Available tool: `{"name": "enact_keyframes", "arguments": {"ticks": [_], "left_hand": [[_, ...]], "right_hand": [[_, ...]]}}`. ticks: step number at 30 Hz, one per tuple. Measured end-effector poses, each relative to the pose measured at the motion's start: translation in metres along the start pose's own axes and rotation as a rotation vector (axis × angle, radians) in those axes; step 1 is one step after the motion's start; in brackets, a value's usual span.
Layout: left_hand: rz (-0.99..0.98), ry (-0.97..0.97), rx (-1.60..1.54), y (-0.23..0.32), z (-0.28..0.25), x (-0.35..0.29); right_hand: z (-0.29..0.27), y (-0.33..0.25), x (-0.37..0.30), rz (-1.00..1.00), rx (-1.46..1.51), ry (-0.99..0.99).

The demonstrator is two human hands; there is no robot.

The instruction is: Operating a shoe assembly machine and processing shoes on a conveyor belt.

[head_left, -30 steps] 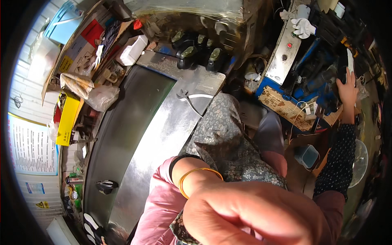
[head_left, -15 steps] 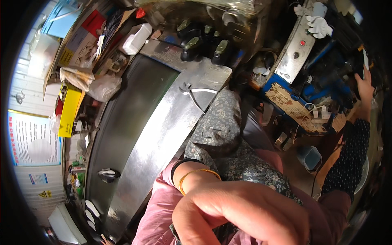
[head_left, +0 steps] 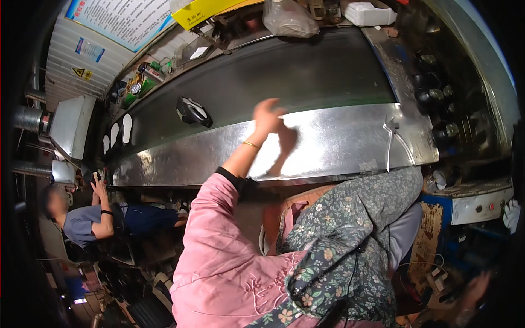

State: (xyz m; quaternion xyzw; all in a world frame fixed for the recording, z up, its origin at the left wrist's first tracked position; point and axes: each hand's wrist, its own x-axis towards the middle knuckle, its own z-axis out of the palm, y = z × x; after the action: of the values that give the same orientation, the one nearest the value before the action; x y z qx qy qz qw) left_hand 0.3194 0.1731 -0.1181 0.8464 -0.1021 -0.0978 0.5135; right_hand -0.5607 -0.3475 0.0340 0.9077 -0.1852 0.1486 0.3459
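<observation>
My left hand (head_left: 267,119) reaches over the shiny metal ledge (head_left: 328,136), its fingers apart and holding nothing I can see. Beyond it runs a dark conveyor belt (head_left: 306,71). On the belt, to the left of that hand, lies a black shoe (head_left: 194,112) with a pale inside. Near the ledge's right end rests a pair of metal pincers (head_left: 395,143) with spread handles. At the lower right my right hand (head_left: 474,292) is dim and smeared by motion, close to the blue machine, so its fingers cannot be read.
Several black shoes on lasts (head_left: 432,101) stand at the right. White insoles (head_left: 127,128) lie at the belt's far left, near a co-worker (head_left: 90,218) with raised hands. A plastic bag (head_left: 290,19) and white jug (head_left: 369,13) border the belt. A machine control panel (head_left: 481,208) is right.
The view has swung left, bringing the co-worker in. My left hand has gone from close to my body out over the metal ledge. My right hand now shows low at the right.
</observation>
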Motion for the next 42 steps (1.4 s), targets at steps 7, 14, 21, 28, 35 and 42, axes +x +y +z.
{"name": "enact_keyframes", "arguments": {"ticks": [7, 14, 21, 28, 35, 42], "left_hand": [[-0.566, 0.672, 0.472, -0.147, -0.199, 0.071], [-0.588, 0.628, 0.139, -0.207, -0.275, 0.127], [-0.555, 0.015, -0.828, -0.116, -0.158, 0.051], [-0.396, -0.608, -0.91, 0.008, -0.02, -0.105], [0.011, -1.333, -0.454, 0.118, 0.117, -0.196], [-0.042, -1.353, -0.382, 0.149, 0.219, -0.165]], "right_hand": [[0.086, -0.293, -0.05, 0.46, 0.388, -1.219], [-0.014, -0.348, 0.023, 0.65, 0.668, -0.78], [0.008, -0.353, 0.189, 0.694, 1.045, -0.625], [-0.002, -0.392, 0.398, 0.426, 1.965, -0.499], [-0.01, -0.383, 0.41, 0.921, 1.27, 0.183], [-0.006, -0.41, 0.356, 0.817, 1.196, -0.007]]}}
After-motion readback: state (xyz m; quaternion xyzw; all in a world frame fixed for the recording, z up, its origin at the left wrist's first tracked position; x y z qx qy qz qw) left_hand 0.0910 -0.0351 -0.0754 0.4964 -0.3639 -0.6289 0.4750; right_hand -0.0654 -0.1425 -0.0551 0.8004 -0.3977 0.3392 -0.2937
